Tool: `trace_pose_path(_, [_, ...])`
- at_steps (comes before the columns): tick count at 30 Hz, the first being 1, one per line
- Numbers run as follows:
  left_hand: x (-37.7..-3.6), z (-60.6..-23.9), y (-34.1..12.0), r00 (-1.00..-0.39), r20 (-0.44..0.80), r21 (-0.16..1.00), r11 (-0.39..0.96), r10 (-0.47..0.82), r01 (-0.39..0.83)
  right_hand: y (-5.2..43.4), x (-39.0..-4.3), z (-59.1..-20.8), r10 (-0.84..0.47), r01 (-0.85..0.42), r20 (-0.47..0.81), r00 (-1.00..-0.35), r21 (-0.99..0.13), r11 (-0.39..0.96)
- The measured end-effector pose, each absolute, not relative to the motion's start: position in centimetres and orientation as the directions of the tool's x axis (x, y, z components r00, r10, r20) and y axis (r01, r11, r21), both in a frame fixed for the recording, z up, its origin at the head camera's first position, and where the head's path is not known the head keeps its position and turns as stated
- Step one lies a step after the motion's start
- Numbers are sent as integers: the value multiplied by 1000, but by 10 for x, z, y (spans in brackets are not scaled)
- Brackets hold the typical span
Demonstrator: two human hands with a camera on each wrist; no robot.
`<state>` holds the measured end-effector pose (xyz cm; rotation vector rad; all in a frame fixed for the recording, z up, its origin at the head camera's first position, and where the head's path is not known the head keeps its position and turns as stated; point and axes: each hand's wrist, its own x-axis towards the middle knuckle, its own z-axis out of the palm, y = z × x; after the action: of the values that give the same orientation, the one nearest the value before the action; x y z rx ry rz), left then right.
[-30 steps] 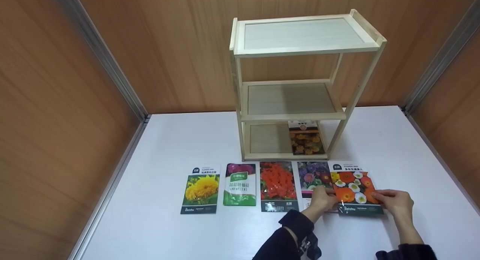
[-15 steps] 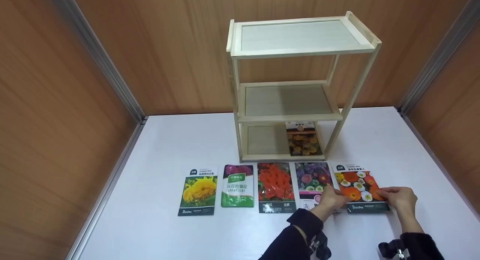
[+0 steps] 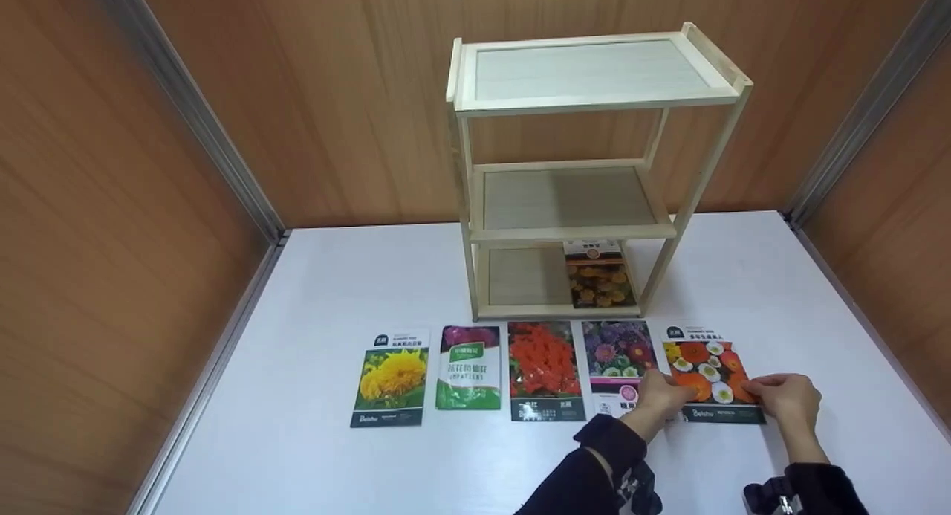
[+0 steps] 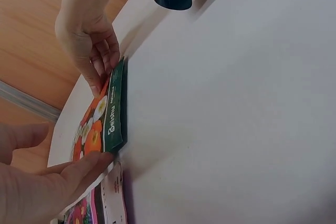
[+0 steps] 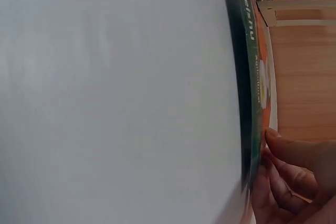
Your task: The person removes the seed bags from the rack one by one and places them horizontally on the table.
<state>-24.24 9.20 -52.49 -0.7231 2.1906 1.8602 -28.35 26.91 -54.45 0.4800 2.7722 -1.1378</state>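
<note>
Poppy packet (image 3: 709,374) was mid-pickup, left hand (image 3: 657,400) and right hand (image 3: 787,400) pinching its lower corners (barely off the surface (image 3: 334,277)); a clean lift was needed next.

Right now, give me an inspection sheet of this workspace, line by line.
Surface: white table, flat and matte.
Job's things: orange and white flower seed packet at the right end of a row, lying on the table, held at both lower corners.
Clutter: four more packets in the row: yellow flower packet, green packet, red flower packet, purple flower packet; another packet on the bottom tier of a wooden three-tier shelf.
Grippers: left hand pinches the packet's lower left corner; right hand pinches its lower right edge.
Cables: nothing seen.
Surroundings: wood-panel walls with metal corner strips.
</note>
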Motion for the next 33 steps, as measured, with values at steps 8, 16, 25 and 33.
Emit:
trace_pose_path(8, [-240, -514, 89, -858, -481, 857, 107, -181, -503, 261, -276, -542, 273, 298, -139, -952, -636, 712])
trace_pose_path(16, [-242, -508, 70, -932, -349, 873, 328, -96, -360, 228, -267, -534, 167, 70, 89, -982, -647, 759])
trace_pose_path(25, [-257, -516, 21, -994, -76, 766, 633, -81, -110, 177, -269, -531, -72, -162, 166, -983, -625, 764])
trace_pose_path(33, [-281, -513, -18, -988, -42, 727, 673, -152, -134, 139, -283, -529, -207, -250, 140, -968, -586, 771])
